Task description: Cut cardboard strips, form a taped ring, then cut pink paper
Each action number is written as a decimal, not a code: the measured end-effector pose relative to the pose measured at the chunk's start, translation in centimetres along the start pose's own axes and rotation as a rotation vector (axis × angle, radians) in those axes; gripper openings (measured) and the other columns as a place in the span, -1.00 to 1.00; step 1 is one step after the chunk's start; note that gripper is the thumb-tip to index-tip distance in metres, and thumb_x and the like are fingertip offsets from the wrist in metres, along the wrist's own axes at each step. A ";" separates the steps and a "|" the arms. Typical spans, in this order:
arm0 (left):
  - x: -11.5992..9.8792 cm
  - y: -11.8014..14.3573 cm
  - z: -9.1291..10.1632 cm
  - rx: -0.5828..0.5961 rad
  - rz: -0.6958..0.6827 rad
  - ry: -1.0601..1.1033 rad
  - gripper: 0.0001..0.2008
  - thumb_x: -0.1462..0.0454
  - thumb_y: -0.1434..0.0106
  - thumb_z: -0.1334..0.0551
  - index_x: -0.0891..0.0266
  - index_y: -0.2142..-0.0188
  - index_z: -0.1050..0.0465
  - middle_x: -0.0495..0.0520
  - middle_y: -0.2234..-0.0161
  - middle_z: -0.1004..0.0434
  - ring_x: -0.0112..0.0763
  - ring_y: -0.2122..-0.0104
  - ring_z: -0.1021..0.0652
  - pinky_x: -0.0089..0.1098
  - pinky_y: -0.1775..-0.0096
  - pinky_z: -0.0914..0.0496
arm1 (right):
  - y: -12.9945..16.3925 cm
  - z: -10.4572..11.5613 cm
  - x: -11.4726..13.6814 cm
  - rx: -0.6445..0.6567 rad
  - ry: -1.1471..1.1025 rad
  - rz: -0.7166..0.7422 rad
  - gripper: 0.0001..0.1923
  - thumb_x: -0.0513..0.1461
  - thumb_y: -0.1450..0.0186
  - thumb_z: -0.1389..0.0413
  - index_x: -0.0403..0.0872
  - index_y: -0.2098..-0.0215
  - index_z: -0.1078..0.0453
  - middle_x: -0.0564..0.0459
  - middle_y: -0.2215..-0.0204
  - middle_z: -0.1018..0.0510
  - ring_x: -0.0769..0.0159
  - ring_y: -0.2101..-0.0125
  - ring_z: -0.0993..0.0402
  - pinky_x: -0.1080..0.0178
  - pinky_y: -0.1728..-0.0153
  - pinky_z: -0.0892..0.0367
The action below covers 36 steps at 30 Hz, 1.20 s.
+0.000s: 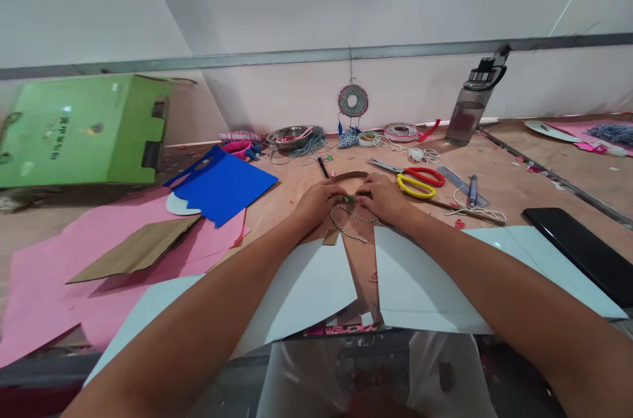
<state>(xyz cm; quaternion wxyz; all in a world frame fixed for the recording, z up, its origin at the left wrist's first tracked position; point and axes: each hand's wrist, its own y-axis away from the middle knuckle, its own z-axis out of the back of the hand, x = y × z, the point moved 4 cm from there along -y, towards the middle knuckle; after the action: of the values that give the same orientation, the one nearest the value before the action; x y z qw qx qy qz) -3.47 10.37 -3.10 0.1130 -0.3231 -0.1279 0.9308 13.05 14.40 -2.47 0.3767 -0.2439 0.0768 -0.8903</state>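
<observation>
Between my hands a brown cardboard ring (350,175) is held low over the table, its far edge showing behind my fingers. My left hand (318,204) is closed on the ring's left side. The fingers of my right hand (384,197) pinch its right side. A small green bit (349,198) sits at the near edge, between the fingertips of both hands. From there a grey-and-white cord (341,225) hangs in a loop onto the table. Fingers hide much of the ring, so I cannot tell how the cord is attached.
Scissors (415,180), a phone (578,250) and a water bottle (467,108) lie or stand to the right. White sheets (425,279) are under my forearms. Leftward are blue foam (237,184), pink paper (54,273) and a green box (79,131). A dreamcatcher (353,100) hangs behind.
</observation>
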 end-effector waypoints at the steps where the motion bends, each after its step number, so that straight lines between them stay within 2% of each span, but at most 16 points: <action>1: 0.0 0.0 0.0 0.003 -0.002 -0.001 -0.76 0.33 -0.22 -0.15 0.13 0.29 -0.62 0.09 0.26 -0.55 -0.24 0.17 -0.53 -0.31 0.03 -0.38 | 0.0 0.0 0.2 -0.019 0.006 0.008 -0.84 -0.22 -0.27 -0.18 -0.07 0.25 -0.60 -0.08 0.18 -0.50 0.25 0.16 -0.40 0.25 0.12 -0.26; 5: -0.3 0.1 -0.1 0.027 -0.050 -0.015 -0.76 0.34 -0.22 -0.14 0.13 0.29 -0.62 0.09 0.26 -0.54 -0.25 0.17 -0.53 -0.31 0.06 -0.38 | 0.1 -0.1 1.4 -0.029 0.011 0.064 -0.88 -0.27 -0.26 -0.18 -0.07 0.30 -0.58 -0.06 0.23 -0.54 0.23 0.12 -0.39 0.23 0.08 -0.25; 9: -0.7 0.1 -0.2 0.036 -0.110 -0.001 -0.80 0.30 -0.22 -0.19 0.12 0.30 -0.62 0.09 0.27 -0.54 -0.25 0.21 -0.53 -0.31 0.09 -0.38 | -0.1 -0.2 1.8 -0.022 0.008 0.025 -0.85 -0.33 -0.27 -0.13 -0.10 0.39 -0.55 -0.05 0.28 -0.57 0.24 0.15 -0.40 0.23 0.10 -0.26; 14: -0.3 -0.1 -0.2 0.024 -0.071 0.056 -0.84 0.33 -0.18 -0.23 0.11 0.35 -0.62 0.05 0.33 -0.57 -0.27 0.25 -0.54 -0.31 0.10 -0.37 | -0.4 0.1 1.1 -0.048 -0.082 0.001 -0.89 -0.32 -0.24 -0.14 -0.10 0.38 -0.53 -0.04 0.32 -0.57 0.26 0.23 -0.42 0.24 0.15 -0.28; 16: 0.1 -0.2 0.1 0.000 -0.034 0.080 -0.85 0.33 -0.17 -0.24 0.11 0.37 -0.61 0.04 0.33 -0.57 -0.27 0.25 -0.54 -0.31 0.11 -0.38 | -0.4 1.0 0.0 -0.155 -0.167 -0.048 -0.88 -0.28 -0.25 -0.14 -0.10 0.28 -0.53 -0.04 0.28 -0.56 0.29 0.28 -0.42 0.25 0.19 -0.31; 18: 0.5 -0.2 0.6 -0.041 -0.007 0.078 -0.87 0.29 -0.17 -0.25 0.12 0.40 -0.61 0.04 0.33 -0.57 -0.26 0.25 -0.54 -0.30 0.11 -0.38 | -0.2 2.4 -1.5 -0.336 -0.221 -0.144 -0.81 -0.23 -0.29 -0.11 -0.10 0.19 -0.50 -0.06 0.22 -0.54 0.28 0.27 -0.42 0.23 0.18 -0.33; 20: 0.7 0.0 1.0 -0.089 0.011 0.068 -0.87 0.27 -0.17 -0.26 0.14 0.43 -0.60 0.06 0.34 -0.55 -0.25 0.24 -0.54 -0.30 0.12 -0.38 | 0.2 3.4 -2.7 -0.469 -0.220 -0.208 -0.79 -0.24 -0.30 -0.07 -0.11 0.15 -0.49 -0.11 0.18 -0.52 0.23 0.18 -0.42 0.17 0.10 -0.33; 22: 0.6 0.1 1.3 -0.114 0.017 0.060 -0.87 0.28 -0.17 -0.25 0.16 0.43 -0.60 0.07 0.34 -0.55 -0.26 0.25 -0.54 -0.31 0.15 -0.39 | 0.4 3.6 -3.2 -0.509 -0.183 -0.199 -0.76 -0.27 -0.30 -0.04 -0.12 0.12 -0.48 -0.14 0.12 -0.51 0.17 0.06 -0.39 0.11 -0.03 -0.28; 25: 0.0 0.3 1.0 -0.066 -0.001 0.017 -0.87 0.31 -0.16 -0.25 0.17 0.40 -0.61 0.06 0.34 -0.55 -0.29 0.27 -0.54 -0.33 0.17 -0.40 | 0.2 2.4 -2.6 -0.394 -0.121 -0.099 -0.64 -0.29 -0.31 0.01 -0.13 -0.04 -0.43 -0.17 -0.07 -0.45 0.15 -0.12 -0.30 0.06 -0.19 -0.16; 28: -0.5 0.5 0.6 -0.019 -0.004 -0.035 -0.87 0.33 -0.17 -0.24 0.18 0.39 -0.61 0.04 0.34 -0.55 -0.32 0.27 -0.54 -0.34 0.14 -0.39 | -0.1 0.0 -1.9 -0.106 -0.086 -0.059 -0.53 -0.31 -0.30 0.03 -0.17 -0.18 -0.33 -0.16 -0.21 -0.34 0.16 -0.22 -0.22 0.08 -0.26 -0.07; 30: -0.7 0.5 0.6 -0.017 0.010 -0.048 -0.87 0.33 -0.18 -0.24 0.19 0.39 -0.60 0.03 0.34 -0.55 -0.33 0.28 -0.54 -0.35 0.14 -0.39 | 0.0 -1.0 -1.7 0.029 -0.084 -0.079 -0.48 -0.32 -0.29 0.03 -0.16 -0.23 -0.28 -0.12 -0.25 -0.29 0.16 -0.24 -0.21 0.11 -0.27 -0.07; 32: -0.8 0.5 0.6 -0.020 0.019 -0.056 -0.87 0.33 -0.18 -0.24 0.19 0.39 -0.60 0.03 0.35 -0.54 -0.33 0.29 -0.53 -0.36 0.15 -0.39 | 0.0 -1.2 -1.9 0.058 -0.097 -0.107 -0.47 -0.32 -0.30 0.03 -0.12 -0.25 -0.26 -0.06 -0.26 -0.28 0.15 -0.25 -0.20 0.13 -0.26 -0.09; 36: -0.6 0.5 0.6 -0.024 0.020 -0.065 -0.87 0.33 -0.19 -0.24 0.20 0.37 -0.61 0.04 0.35 -0.55 -0.33 0.28 -0.54 -0.36 0.16 -0.38 | 0.0 -0.5 -2.4 0.005 -0.098 -0.148 -0.47 -0.31 -0.32 0.07 -0.16 -0.27 -0.21 -0.08 -0.27 -0.26 0.15 -0.27 -0.15 0.11 -0.27 -0.07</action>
<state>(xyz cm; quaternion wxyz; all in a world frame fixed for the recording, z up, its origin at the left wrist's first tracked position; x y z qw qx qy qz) -3.45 9.58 -2.46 0.0954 -0.2954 -0.1396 0.9403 14.29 16.09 -3.83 0.3140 -0.2911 0.0380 -0.9029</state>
